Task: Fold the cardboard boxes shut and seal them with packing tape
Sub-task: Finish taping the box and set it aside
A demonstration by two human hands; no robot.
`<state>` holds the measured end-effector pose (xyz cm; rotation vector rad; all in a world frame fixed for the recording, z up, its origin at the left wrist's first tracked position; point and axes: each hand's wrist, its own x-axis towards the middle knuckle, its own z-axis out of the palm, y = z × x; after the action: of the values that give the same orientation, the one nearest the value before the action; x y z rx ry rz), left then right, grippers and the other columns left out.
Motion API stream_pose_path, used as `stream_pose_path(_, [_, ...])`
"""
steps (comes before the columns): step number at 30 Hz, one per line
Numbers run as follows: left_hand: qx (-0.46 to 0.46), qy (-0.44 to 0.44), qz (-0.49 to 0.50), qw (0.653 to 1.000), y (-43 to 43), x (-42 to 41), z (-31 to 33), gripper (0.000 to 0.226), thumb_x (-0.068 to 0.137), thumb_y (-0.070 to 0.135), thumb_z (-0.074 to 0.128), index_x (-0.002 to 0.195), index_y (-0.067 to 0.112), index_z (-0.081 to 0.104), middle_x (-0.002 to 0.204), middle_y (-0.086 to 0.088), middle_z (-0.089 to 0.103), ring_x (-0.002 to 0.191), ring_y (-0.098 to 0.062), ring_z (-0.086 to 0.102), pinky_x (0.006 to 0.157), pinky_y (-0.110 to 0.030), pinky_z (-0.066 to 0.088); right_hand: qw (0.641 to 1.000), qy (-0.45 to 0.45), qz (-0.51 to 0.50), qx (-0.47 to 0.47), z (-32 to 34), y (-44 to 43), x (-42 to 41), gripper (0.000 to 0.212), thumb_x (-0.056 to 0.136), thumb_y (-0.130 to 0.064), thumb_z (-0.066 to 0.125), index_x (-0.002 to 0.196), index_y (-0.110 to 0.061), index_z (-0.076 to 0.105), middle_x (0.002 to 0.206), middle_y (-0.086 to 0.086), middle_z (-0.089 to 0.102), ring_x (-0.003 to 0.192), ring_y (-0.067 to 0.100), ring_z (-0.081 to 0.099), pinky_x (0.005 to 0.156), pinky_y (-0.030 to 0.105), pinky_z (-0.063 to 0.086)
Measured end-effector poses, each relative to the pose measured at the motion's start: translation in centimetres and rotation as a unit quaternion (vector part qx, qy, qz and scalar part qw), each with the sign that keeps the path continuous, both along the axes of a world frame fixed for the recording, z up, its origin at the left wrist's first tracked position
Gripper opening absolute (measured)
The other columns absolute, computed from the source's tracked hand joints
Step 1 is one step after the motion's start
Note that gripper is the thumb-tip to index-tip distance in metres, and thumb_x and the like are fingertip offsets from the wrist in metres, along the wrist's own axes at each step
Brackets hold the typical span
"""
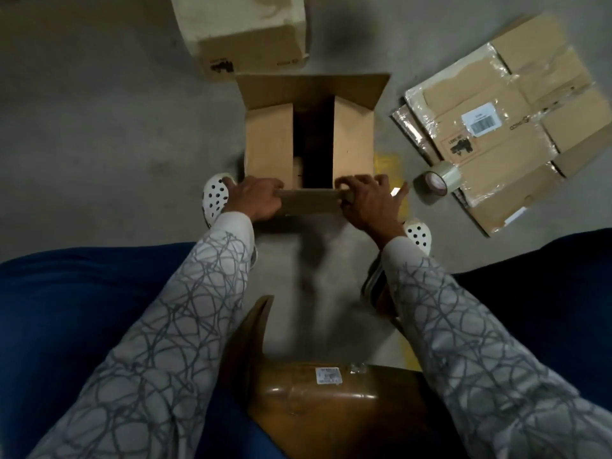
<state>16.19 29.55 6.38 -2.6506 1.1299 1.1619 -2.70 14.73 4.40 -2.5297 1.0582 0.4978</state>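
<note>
Grey concrete floor point(99, 127) lies under everything. At the left, a white perforated clog point(216, 197) sits just beside the left hand point(256, 198), whose fingers are closed on the left end of the near flap point(310, 201) of the open cardboard box point(269, 145). The box stands on the floor between the person's feet, its two side flaps folded inward with a dark gap between them and its far flap upright. Behind it stands a second box point(245, 31). The right hand point(367, 202) is clamped on the near flap's right end. Further right, a roll of packing tape point(437, 182) rests against the flattened boxes point(510, 127). Another taped box point(331, 405) lies nearest the person.
</note>
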Motion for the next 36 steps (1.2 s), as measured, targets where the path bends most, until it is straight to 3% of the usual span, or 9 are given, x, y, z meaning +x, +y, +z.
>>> stream_pose_path(6, [0.002, -0.123, 0.027, 0.992, -1.7, 2.5, -4.6, 0.106, 0.086, 0.041, 0.074, 0.160, 0.023, 0.001, 0.166, -0.014, 0.014, 0.152, -0.036, 0.011, 0.117, -0.066, 0.010, 0.999, 0.015, 0.001, 0.033, -3.0, -4.3, 2.6, 0.099, 0.091, -0.049, 0.067, 0.161, -0.040, -0.002, 0.171, -0.001, -0.013, 0.157, 0.030, -0.009, 0.115, 0.076, 0.004])
stream_pose_path(11, [0.014, -0.108, 0.192, 0.975, -2.2, 2.5, -6.8, 0.132, 0.075, 0.037, 0.088, 0.159, 0.020, -0.012, 0.164, -0.025, 0.004, 0.149, -0.045, 0.014, 0.115, -0.066, 0.022, 0.991, -0.014, -0.125, 0.045, -4.9, -7.0, 4.2, 0.147, 0.059, -0.060, 0.091, 0.160, -0.035, -0.013, 0.168, 0.001, -0.023, 0.156, 0.032, -0.015, 0.114, 0.078, 0.007])
stream_pose_path(15, [0.014, -0.214, 0.154, 0.965, -3.2, 3.0, -5.7, 0.169, 0.044, 0.048, 0.098, 0.154, 0.023, -0.027, 0.162, -0.029, -0.017, 0.151, -0.050, -0.001, 0.111, -0.074, 0.015, 0.969, -0.225, -0.067, -0.075, -2.8, -9.0, 8.4, 0.122, 0.067, -0.078, 0.073, 0.163, -0.035, 0.010, 0.171, 0.007, -0.001, 0.158, 0.033, -0.002, 0.114, 0.075, 0.008])
stream_pose_path(18, [-0.020, -0.265, 0.106, 0.958, -4.8, 3.6, -5.2, 0.185, 0.023, 0.040, 0.103, 0.152, 0.034, -0.030, 0.160, -0.022, -0.026, 0.150, -0.051, -0.009, 0.100, -0.086, 0.016, 0.970, -0.215, -0.021, -0.108, -2.3, -9.7, 10.8, 0.088, 0.081, -0.090, 0.044, 0.155, -0.043, 0.034, 0.163, 0.000, 0.031, 0.155, 0.029, 0.016, 0.114, 0.070, 0.007])
stream_pose_path(22, [-0.039, -0.291, 0.104, 0.950, -5.1, 2.7, -6.3, 0.174, 0.035, 0.007, 0.101, 0.156, 0.039, -0.019, 0.166, -0.014, -0.017, 0.151, -0.050, -0.004, 0.099, -0.088, 0.013, 0.989, -0.118, -0.041, -0.080, -4.3, -8.0, 9.1, 0.057, 0.099, -0.071, 0.031, 0.115, -0.036, 0.072, 0.123, -0.001, 0.063, 0.129, 0.026, 0.048, 0.111, 0.065, 0.023])
stream_pose_path(25, [-0.028, -0.178, 0.086, 0.980, -4.1, 2.5, -7.6, 0.139, 0.067, -0.002, 0.083, 0.157, 0.044, -0.013, 0.166, -0.002, -0.023, 0.152, -0.047, -0.009, 0.110, -0.081, 0.009, 0.997, -0.073, -0.036, -0.005, -7.7, -5.8, 5.5, 0.041, 0.098, -0.057, 0.049, 0.138, -0.047, 0.053, 0.153, 0.001, 0.039, 0.142, 0.032, 0.029, 0.107, 0.067, 0.029])
stream_pose_path(28, [-0.019, 0.011, 0.180, 0.983, -2.2, 2.9, -8.6, 0.122, 0.076, 0.001, 0.067, 0.147, 0.067, -0.007, 0.166, -0.005, -0.023, 0.149, -0.047, 0.018, 0.109, -0.063, 0.039, 0.983, -0.092, -0.154, 0.039, -10.0, -4.0, 3.8, 0.057, 0.093, -0.069, 0.044, 0.149, -0.059, 0.033, 0.169, 0.010, 0.008, 0.152, 0.042, 0.010, 0.117, 0.065, 0.021])
stream_pose_path(32, [-0.121, 0.073, 0.300, 0.943, -0.7, 2.7, -8.9, 0.109, 0.076, 0.006, 0.063, 0.145, 0.071, 0.008, 0.162, -0.011, 0.016, 0.124, -0.027, 0.052, 0.090, -0.024, 0.047, 0.955, -0.138, -0.229, 0.127, -9.9, -3.5, 3.8, 0.064, 0.089, -0.073, 0.050, 0.149, -0.060, 0.031, 0.161, 0.021, 0.025, 0.141, 0.048, 0.037, 0.116, 0.046, 0.034])
stream_pose_path(36, [-0.164, 0.074, 0.349, 0.920, -1.4, 3.6, -8.9, 0.086, 0.087, 0.023, 0.066, 0.150, 0.060, 0.022, 0.159, -0.009, 0.025, 0.131, -0.027, 0.049, 0.099, -0.024, 0.038, 0.958, -0.176, -0.204, 0.095, -8.1, -5.5, 5.4, 0.055, 0.094, -0.057, 0.060, 0.147, -0.052, 0.044, 0.152, 0.019, 0.036, 0.135, 0.041, 0.047, 0.106, 0.043, 0.044])
